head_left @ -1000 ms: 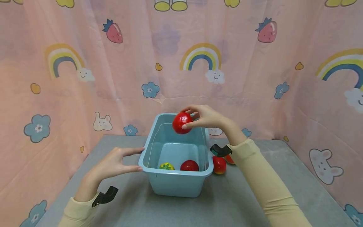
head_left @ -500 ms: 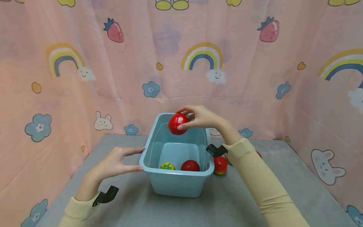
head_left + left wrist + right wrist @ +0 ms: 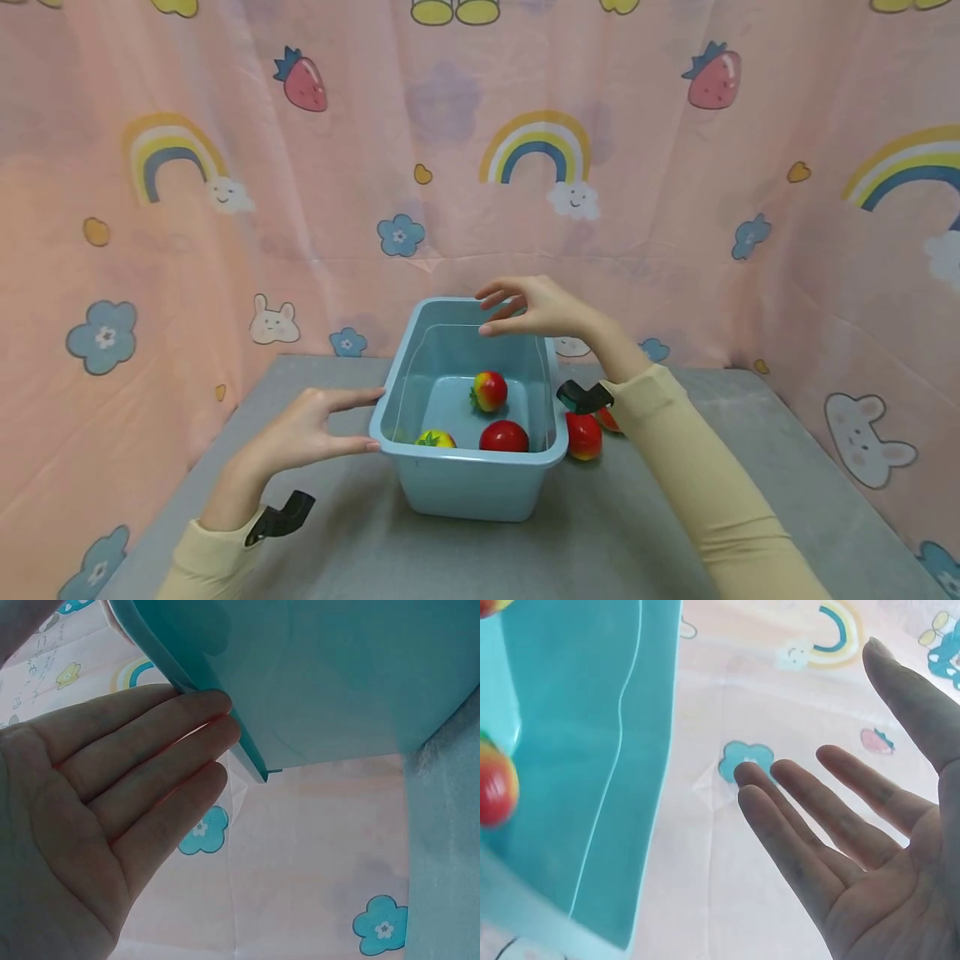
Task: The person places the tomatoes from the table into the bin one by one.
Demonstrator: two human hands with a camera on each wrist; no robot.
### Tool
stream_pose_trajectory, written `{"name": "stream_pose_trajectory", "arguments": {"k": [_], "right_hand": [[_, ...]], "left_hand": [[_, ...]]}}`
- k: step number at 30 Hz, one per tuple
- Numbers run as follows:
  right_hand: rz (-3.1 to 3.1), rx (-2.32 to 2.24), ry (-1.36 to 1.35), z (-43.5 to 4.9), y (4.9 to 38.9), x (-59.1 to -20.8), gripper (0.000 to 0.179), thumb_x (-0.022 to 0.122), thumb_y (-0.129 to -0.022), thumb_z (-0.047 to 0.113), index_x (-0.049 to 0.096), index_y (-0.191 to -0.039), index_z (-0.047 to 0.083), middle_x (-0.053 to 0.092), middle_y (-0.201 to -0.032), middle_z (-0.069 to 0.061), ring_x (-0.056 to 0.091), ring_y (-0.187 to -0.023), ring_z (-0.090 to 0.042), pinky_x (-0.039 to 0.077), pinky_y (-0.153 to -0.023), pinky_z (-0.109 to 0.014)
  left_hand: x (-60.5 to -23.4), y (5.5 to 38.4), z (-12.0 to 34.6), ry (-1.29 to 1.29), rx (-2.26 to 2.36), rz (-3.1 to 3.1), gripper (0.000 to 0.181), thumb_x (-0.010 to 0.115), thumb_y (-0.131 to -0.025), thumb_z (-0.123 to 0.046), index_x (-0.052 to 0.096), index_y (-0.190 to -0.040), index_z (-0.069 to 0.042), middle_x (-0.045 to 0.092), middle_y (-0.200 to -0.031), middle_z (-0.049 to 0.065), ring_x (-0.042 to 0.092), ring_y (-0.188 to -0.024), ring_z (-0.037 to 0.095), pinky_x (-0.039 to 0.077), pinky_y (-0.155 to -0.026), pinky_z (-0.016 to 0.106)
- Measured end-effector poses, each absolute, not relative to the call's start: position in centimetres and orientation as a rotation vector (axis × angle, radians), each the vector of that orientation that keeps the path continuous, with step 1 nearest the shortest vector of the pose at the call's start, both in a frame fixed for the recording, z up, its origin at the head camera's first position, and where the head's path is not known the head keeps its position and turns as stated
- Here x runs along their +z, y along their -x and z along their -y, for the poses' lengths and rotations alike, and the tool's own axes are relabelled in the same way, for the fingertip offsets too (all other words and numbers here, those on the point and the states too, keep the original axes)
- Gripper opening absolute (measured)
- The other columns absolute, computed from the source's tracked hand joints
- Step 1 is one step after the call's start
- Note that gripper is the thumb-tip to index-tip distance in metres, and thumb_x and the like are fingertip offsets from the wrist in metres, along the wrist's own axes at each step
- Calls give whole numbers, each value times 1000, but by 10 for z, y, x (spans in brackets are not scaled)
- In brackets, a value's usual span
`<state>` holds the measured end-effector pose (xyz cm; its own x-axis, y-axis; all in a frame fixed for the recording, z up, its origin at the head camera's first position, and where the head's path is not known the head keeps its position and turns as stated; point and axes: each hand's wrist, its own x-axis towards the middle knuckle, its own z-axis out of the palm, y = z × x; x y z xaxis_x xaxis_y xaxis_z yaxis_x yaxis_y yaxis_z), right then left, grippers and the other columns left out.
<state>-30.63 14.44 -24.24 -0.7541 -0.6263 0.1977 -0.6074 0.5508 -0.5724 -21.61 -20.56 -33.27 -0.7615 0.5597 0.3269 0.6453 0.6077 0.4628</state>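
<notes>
A light blue plastic bin (image 3: 471, 487) stands on the grey table in the head view. Inside lie a red-and-yellow fruit (image 3: 491, 390) with green leaves, a glossy red fruit (image 3: 504, 437) and a yellow fruit (image 3: 437, 438) with a green leafy top, partly hidden by the front rim. My left hand (image 3: 300, 429) touches the bin's left rim with straight fingers; in the left wrist view its fingertips (image 3: 217, 703) meet the rim. Above the bin's far right part hovers my right hand (image 3: 543, 308), fingers spread and holding nothing. The right wrist view shows its bare palm (image 3: 892, 900).
Just right of the bin sits another red-and-yellow fruit (image 3: 583, 437). Behind it a red piece (image 3: 609, 419) is partly covered by the right sleeve. A pink patterned curtain (image 3: 345, 225) encloses the back and sides of the grey table (image 3: 637, 517).
My right hand has let go of the fruit, which has dropped into the bin. The hand has shifted slightly right. The yellow fruit has moved a little left; my left hand stays at the rim.
</notes>
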Motion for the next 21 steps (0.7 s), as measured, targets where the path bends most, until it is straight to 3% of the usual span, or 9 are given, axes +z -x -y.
{"name": "stream_pose_trajectory", "arguments": {"k": [21], "right_hand": [[-2877,-1069,988,-219,285,-256,51,74,-82,29,57,-127,13,61,-126,-11,64,-108,-27,55,-87,-42]], "left_hand": [[-333,213,205,1010,-851,2662,64,75,-76,-48,60,-130,-16,64,-125,-5,61,-116,17,52,-91,44]]}}
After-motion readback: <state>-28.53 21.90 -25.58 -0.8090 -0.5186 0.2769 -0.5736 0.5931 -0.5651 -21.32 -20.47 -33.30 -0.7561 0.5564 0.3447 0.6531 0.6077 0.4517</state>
